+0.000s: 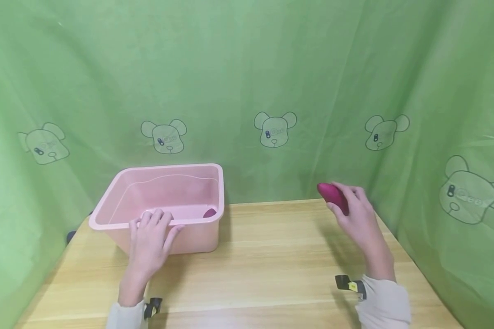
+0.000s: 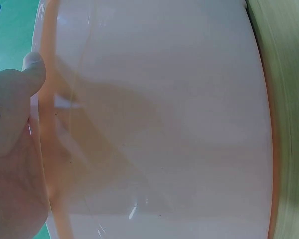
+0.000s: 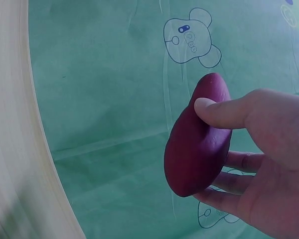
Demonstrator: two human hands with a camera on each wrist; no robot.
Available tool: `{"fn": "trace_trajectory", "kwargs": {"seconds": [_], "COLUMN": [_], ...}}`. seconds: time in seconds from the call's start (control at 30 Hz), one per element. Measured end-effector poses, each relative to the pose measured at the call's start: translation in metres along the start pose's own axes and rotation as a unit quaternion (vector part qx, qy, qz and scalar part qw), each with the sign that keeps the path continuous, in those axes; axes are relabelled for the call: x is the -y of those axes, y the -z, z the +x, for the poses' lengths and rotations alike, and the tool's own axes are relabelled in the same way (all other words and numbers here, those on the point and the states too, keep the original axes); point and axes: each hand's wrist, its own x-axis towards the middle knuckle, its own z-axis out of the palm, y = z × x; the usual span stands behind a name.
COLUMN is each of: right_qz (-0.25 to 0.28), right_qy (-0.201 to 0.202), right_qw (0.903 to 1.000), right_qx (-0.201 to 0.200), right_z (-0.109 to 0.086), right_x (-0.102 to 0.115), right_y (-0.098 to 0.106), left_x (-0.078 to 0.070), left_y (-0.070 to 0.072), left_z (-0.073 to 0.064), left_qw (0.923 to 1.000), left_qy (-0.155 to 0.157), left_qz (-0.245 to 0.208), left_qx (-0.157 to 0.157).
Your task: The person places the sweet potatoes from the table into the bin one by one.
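Note:
My right hand (image 1: 356,214) holds a smooth magenta sweet potato (image 1: 333,195) above the right side of the table, thumb on one side and fingers on the other. In the right wrist view the sweet potato (image 3: 197,142) shows tapered ends, with the thumb pressed near its narrower one. On the left, my left hand (image 1: 150,237) grips the near rim of a pink plastic bin (image 1: 197,235), its fingers over the edge and its thumb along the outside. Inside the bin, a dark magenta piece (image 1: 209,213) shows at the right, partly hidden by the near rim.
The light wooden table (image 1: 263,274) runs back to a green curtain (image 1: 238,82) printed with bear heads, which also hangs along both sides. A dark object (image 1: 70,236) pokes out beyond the table's left edge, behind the bin.

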Motion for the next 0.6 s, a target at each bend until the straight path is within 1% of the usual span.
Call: {"fn": "trace_trajectory", "kwargs": {"seconds": [0.37, 0.6], "right_qz": [0.005, 0.007], "right_qy": [0.022, 0.02], "right_qw": [0.9997, 0.9997], "right_qx": [-0.012, -0.009], "right_z": [0.002, 0.001], "right_x": [0.01, 0.015], "right_y": [-0.003, -0.002], "left_x": [0.0, -0.001], "left_y": [0.001, 0.001], "left_z": [0.001, 0.001], "left_qw": [1.0, 1.0], "left_qy": [-0.002, -0.004], "left_qz": [0.002, 0.003], "left_qx": [-0.001, -0.002]}}
